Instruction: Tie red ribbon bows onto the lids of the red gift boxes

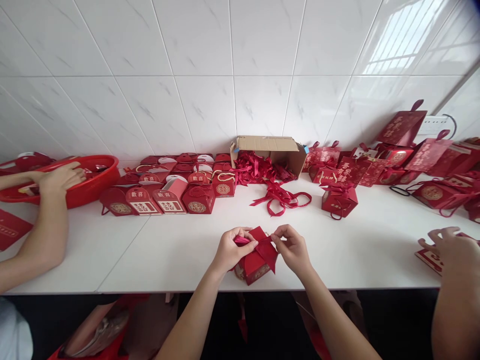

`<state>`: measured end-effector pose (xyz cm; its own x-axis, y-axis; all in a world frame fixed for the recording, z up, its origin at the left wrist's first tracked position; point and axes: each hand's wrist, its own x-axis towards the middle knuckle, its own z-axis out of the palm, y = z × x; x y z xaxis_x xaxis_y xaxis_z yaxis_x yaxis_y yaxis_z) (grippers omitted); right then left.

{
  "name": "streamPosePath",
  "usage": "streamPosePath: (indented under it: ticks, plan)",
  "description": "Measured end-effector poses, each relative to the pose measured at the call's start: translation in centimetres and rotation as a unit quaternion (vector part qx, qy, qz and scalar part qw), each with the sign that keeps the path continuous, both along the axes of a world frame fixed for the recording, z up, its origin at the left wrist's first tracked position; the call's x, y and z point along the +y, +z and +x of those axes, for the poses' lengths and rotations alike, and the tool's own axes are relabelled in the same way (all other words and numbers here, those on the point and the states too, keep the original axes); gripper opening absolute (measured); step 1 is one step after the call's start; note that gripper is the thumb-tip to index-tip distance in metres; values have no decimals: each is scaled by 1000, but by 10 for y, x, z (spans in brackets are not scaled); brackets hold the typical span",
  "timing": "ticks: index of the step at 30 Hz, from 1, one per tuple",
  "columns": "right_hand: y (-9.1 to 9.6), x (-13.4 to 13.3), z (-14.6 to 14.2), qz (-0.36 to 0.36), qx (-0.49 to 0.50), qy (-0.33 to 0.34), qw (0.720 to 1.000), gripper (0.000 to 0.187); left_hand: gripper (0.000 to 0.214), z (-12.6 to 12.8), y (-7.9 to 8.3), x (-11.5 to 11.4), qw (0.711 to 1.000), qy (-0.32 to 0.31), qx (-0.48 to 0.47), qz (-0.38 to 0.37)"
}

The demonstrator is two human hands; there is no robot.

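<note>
A small red gift box (255,270) stands near the table's front edge, with a red ribbon (267,251) across its top. My left hand (233,250) is at the box's left side, thumb and fingers closed on a loop of the ribbon. From the right, my right hand (290,247) pinches the ribbon between thumb and forefinger at the box's upper right. The fingers partly cover the ribbon, so I cannot tell whether it is knotted. Further back lie loose red ribbons (279,197) on the table.
A cardboard carton (268,144) full of ribbons stands by the tiled wall. Rows of red gift boxes (200,197) are left of it, more boxes (339,200) right. Co-workers' hands reach into a red basin (93,187) at left and over a printed red piece (429,261) at right.
</note>
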<state>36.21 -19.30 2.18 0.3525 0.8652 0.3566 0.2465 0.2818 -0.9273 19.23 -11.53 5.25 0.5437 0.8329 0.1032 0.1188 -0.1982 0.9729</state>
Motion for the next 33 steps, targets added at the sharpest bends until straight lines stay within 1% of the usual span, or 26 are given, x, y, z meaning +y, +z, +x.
streamPosePath:
  ticks: [4,9,14,22,28,31,33]
  plan:
    - [1,0,0,-5,-15,-7,1000,15,20,-2,3,0,1000,-11,2,-10]
    - [5,-1,-2,-1,-35,3,999,15,21,-3,3,0,1000,0,2,-19]
    - [4,-5,-3,12,-39,-26,999,16,20,-1,1,0,1000,-4,15,-14]
    - [-1,-5,-1,9,-19,-59,998,20,18,-4,-2,-2,999,-27,25,-9]
    - [-5,-5,-6,0,-3,-70,998,28,17,-5,-2,-2,1000,-14,14,-7]
    - [-7,-6,-7,-7,1,-63,998,28,22,-4,-2,-3,1000,-4,7,-9]
    - [-9,-8,-5,-13,1,-49,999,25,27,-4,-1,-4,999,9,-16,-26]
